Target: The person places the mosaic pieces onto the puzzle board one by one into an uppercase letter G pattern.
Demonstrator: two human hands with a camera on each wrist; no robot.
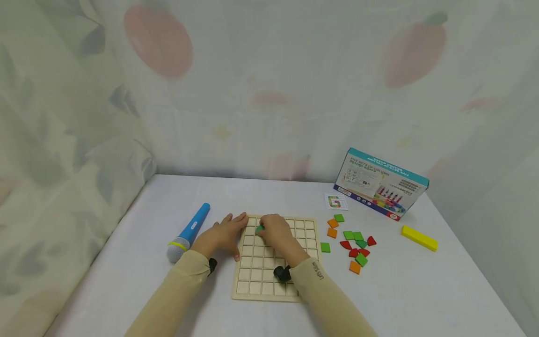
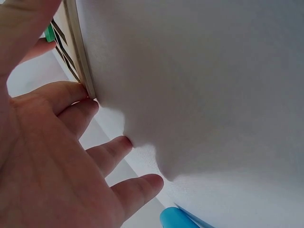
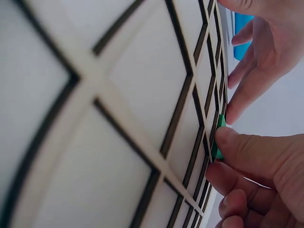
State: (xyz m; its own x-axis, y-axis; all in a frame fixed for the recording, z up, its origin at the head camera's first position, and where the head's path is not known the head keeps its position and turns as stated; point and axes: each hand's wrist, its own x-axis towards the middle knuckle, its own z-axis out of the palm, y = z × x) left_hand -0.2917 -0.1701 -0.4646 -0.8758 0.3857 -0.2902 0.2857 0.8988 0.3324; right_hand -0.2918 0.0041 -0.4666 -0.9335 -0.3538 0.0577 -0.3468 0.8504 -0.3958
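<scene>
- The green piece (image 1: 259,230) is near the middle of the frame, at the board's (image 1: 256,274) upper left, pinched between the right hand's (image 1: 278,234) thumb and finger.
- The left hand (image 1: 224,235), fingers spread, holding nothing, touches the board's left edge.

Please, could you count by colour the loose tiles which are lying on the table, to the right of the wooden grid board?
Green tiles: 6
Orange square tiles: 3
Red fan-shaped tiles: 4
Total: 13
</scene>
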